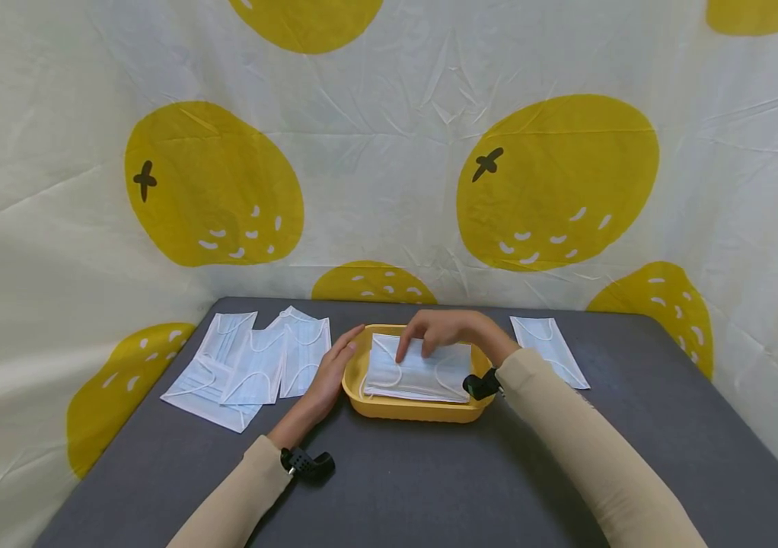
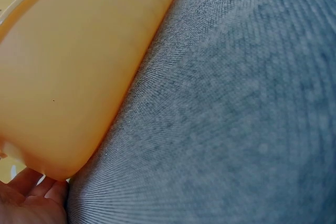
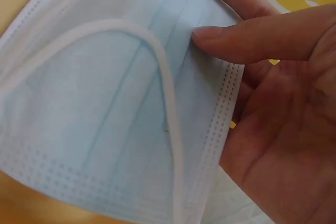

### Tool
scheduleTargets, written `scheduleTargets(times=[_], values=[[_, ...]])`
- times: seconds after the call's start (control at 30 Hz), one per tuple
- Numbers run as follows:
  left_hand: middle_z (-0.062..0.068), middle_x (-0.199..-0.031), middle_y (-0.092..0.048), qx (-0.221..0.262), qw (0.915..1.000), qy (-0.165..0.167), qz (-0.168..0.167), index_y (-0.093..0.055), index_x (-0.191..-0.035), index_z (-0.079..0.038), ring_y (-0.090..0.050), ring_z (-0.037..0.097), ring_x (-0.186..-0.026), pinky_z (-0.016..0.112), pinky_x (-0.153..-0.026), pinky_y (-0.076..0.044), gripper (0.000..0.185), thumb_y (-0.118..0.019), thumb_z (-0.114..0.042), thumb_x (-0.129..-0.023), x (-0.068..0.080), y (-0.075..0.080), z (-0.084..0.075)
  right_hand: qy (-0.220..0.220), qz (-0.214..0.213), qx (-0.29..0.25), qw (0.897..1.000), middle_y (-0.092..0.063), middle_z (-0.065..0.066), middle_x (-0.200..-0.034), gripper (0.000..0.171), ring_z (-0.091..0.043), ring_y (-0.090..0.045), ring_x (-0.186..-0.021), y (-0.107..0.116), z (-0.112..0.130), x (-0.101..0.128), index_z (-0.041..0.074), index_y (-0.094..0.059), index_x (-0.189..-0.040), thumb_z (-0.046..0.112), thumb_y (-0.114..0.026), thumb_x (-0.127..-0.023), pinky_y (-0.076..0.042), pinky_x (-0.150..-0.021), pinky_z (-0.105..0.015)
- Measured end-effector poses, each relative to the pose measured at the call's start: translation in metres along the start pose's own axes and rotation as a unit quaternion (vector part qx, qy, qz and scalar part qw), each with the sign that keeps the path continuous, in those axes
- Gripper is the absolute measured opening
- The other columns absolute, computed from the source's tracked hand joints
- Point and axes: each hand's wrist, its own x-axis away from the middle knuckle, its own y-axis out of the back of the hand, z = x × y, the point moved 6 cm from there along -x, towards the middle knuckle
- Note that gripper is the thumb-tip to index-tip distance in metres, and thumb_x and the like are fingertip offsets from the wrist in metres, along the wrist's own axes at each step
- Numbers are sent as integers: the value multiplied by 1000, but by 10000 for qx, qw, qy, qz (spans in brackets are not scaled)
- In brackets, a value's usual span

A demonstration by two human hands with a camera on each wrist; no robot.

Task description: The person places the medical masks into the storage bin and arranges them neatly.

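A yellow tray [image 1: 408, 409] stands mid-table with a stack of light blue face masks in it. My right hand [image 1: 430, 344] reaches over the stack and pinches the top face mask [image 1: 416, 373]. In the right wrist view the thumb [image 3: 252, 38] lies on one side of that mask [image 3: 105, 114] and the fingers on the other. My left hand [image 1: 341, 354] rests with straight fingers against the tray's left wall and grips nothing. The left wrist view shows that wall [image 2: 68, 66] and the fingertips [image 2: 31, 198] beside it.
Several loose masks [image 1: 252, 365] overlap on the grey table [image 1: 430, 487] left of the tray. One more mask [image 1: 550, 350] lies to the right of it. A white cloth with yellow fruit prints [image 1: 553, 183] hangs close behind and beside the table.
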Motion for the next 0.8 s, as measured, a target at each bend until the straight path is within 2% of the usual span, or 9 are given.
scheduleTargets(times=[0.13,0.33,0.47,0.8], values=[[6,-167,-35,-14,10000,-14,-15,-42,-158,-19,-30,27,-156,50,-129,-22,46,-37,-28,-113,0,0,-2,-65,28,30,10000,-68,-10,-133,52,-16,-48,-107,-1,-3,-3,1,-75,-120,-19,-51,-78,-39,-92,-28],[6,-168,-34,-45,10000,11,-57,-41,-159,-19,-29,27,-157,50,-130,-21,47,-37,-29,-113,0,0,-2,-375,-50,693,9969,-68,-7,-129,59,-18,-49,-105,-2,-4,-7,6,-77,-118,-21,-46,-76,-39,-87,-28],[7,-168,-34,-43,10000,-8,-61,-41,-159,-18,-29,27,-157,50,-130,-21,47,-37,-29,-113,0,0,-1,-537,-138,923,9942,-68,-5,-128,62,-19,-50,-108,-3,-5,-9,11,-80,-114,-21,-43,-77,-39,-89,-30],[5,-167,-35,-67,9999,35,-71,-43,-158,-20,-30,26,-156,50,-130,-22,46,-38,-28,-113,2,-1,0,-588,-197,1415,9880,-68,-3,-131,63,-18,-48,-107,-9,-6,-17,16,-81,-111,-21,-39,-82,-37,-91,-32]])
